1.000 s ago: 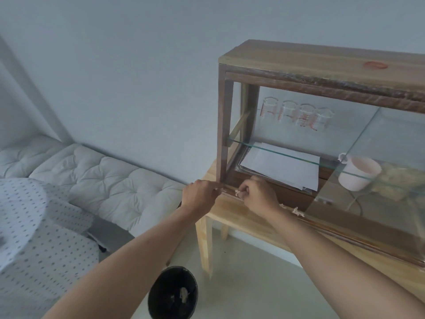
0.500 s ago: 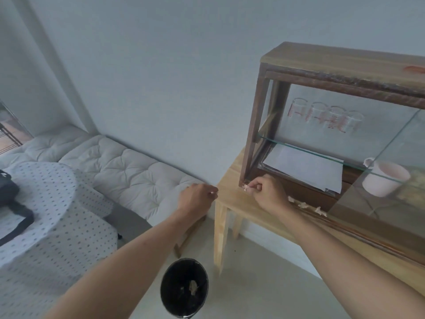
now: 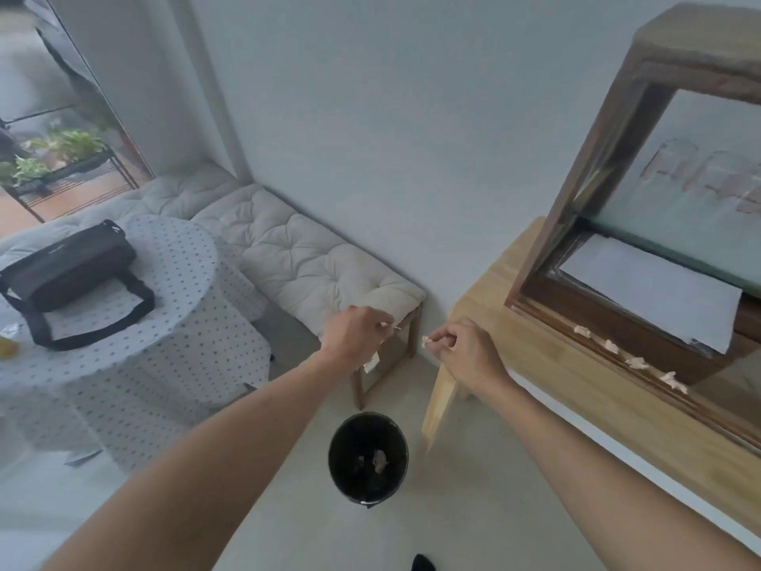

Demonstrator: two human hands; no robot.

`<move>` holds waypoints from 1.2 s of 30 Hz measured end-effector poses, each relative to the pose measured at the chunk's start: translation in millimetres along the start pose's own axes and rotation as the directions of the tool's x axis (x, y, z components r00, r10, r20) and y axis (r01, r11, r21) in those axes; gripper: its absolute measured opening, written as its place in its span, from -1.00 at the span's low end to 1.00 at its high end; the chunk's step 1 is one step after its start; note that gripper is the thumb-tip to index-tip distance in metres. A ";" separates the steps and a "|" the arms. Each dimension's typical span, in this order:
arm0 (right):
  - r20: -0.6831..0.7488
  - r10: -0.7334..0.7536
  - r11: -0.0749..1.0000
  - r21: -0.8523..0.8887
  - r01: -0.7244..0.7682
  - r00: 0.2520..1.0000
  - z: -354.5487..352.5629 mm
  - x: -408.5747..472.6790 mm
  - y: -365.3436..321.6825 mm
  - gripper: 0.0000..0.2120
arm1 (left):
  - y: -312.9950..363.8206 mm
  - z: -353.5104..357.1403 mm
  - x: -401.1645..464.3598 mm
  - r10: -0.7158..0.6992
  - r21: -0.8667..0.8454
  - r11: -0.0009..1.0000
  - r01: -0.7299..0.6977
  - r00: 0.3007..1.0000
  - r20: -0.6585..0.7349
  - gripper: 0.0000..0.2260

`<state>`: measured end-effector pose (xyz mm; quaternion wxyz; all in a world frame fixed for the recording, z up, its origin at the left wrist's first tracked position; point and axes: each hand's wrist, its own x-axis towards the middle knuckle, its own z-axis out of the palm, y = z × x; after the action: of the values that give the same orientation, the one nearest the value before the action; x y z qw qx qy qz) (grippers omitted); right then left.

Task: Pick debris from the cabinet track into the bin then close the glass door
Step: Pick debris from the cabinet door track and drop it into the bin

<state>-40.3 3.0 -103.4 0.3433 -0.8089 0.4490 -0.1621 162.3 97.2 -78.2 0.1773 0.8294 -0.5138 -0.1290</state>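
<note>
My left hand (image 3: pixel 356 333) and my right hand (image 3: pixel 463 350) hover above the floor, left of the wooden table (image 3: pixel 535 364). Each pinches a small pale scrap of debris; the right hand's scrap (image 3: pixel 426 341) shows at its fingertips, and another scrap (image 3: pixel 372 361) hangs below the left hand. The round black bin (image 3: pixel 367 457) stands on the floor beneath and between the hands, with scraps inside. Several pale scraps (image 3: pixel 636 361) lie along the cabinet track (image 3: pixel 659 389). The wood-framed cabinet (image 3: pixel 617 129) stands on the table at the right, with its glass door (image 3: pixel 700 191) open at the left end.
A white cushioned bench (image 3: pixel 304 257) runs along the wall behind the hands. At left, a round table with a dotted cloth (image 3: pixel 156 282) holds a black bag (image 3: pixel 70 269). White paper (image 3: pixel 654 290) lies inside the cabinet. A plant rack (image 3: pixel 61 158) stands far left.
Both hands have left the cabinet track and moved left and down over the bin, each carrying a scrap. My view has swung left and down.
</note>
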 end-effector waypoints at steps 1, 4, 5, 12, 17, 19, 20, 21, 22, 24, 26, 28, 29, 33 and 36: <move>0.018 0.003 1.000 0.000 -0.003 1.000 9.4 -0.6 -0.8 -0.89 | -9.3 1.0 -2.8 -0.028 -0.003 1.000 0.028 1.000 0.000 -0.79; 0.079 0.016 1.000 -0.004 -0.016 0.997 36.3 0.2 0.9 -0.90 | -35.6 6.6 -9.6 -0.115 -0.009 0.993 0.115 0.993 0.017 -0.78; 0.096 0.019 1.000 -0.010 -0.018 0.995 45.0 1.6 2.1 -0.90 | -44.4 9.7 -11.0 -0.144 -0.009 0.989 0.144 0.989 0.025 -0.77; 0.187 0.045 0.998 -0.041 -0.038 0.981 108.6 13.5 24.0 -0.91 | -101.5 56.8 -14.8 -0.214 0.039 0.977 0.211 0.972 0.094 -0.77; 0.234 0.090 0.995 -0.054 -0.080 0.968 165.6 25.0 62.5 -0.92 | -137.9 115.6 -8.7 -0.229 0.018 0.973 0.229 0.960 0.158 -0.81; 0.254 0.113 0.993 -0.062 -0.100 0.961 192.0 27.6 83.1 -0.93 | -153.0 144.6 -6.5 -0.244 0.008 0.969 0.247 0.952 0.187 -0.81; 0.260 0.118 0.992 -0.063 -0.105 0.958 205.6 29.4 93.9 -0.94 | -160.9 159.7 -4.9 -0.253 -0.002 0.966 0.258 0.948 0.194 -0.81; 0.266 0.126 0.991 -0.066 -0.112 0.956 219.7 29.8 105.6 -0.95 | -169.2 175.7 -4.3 -0.265 -0.011 0.962 0.273 0.943 0.202 -0.80; 0.272 0.136 0.990 -0.075 -0.120 0.953 234.1 30.4 117.1 -0.95 | -177.6 191.8 -4.3 -0.280 -0.021 0.957 0.291 0.937 0.208 -0.80; 0.280 0.167 0.985 -0.087 -0.148 0.945 263.6 30.4 141.3 -0.93 | -196.5 225.7 -4.7 -0.300 -0.026 0.949 0.313 0.927 0.226 -0.80; 0.293 0.197 0.979 -0.107 -0.172 0.936 293.8 27.3 166.8 -0.89 | -217.8 261.2 -8.6 -0.319 -0.019 0.942 0.335 0.912 0.257 -0.79; 0.311 0.213 0.974 -0.138 -0.177 0.926 322.2 23.5 191.0 -0.85 | -238.6 294.2 -12.9 -0.336 0.003 0.937 0.349 0.898 0.284 -0.78; 0.320 0.220 0.972 -0.152 -0.179 0.921 336.3 21.4 201.7 -0.84 | -248.8 309.3 -14.7 -0.343 0.013 0.935 0.355 0.892 0.295 -0.78; 0.326 0.245 0.961 -0.209 -0.184 0.913 381.6 13.2 231.3 -0.89 | -279.5 360.2 -22.4 -0.386 0.045 0.918 0.394 0.861 0.332 -0.76; 0.308 0.237 0.959 -0.228 -0.170 0.921 402.2 14.8 239.3 -0.88 | -288.2 381.3 -27.5 -0.410 0.032 0.904 0.427 0.840 0.354 -0.75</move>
<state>50.0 69.1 -558.1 0.3473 -0.8031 0.4806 0.0586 231.6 178.2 -544.9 0.0698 0.8802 -0.3403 -0.3234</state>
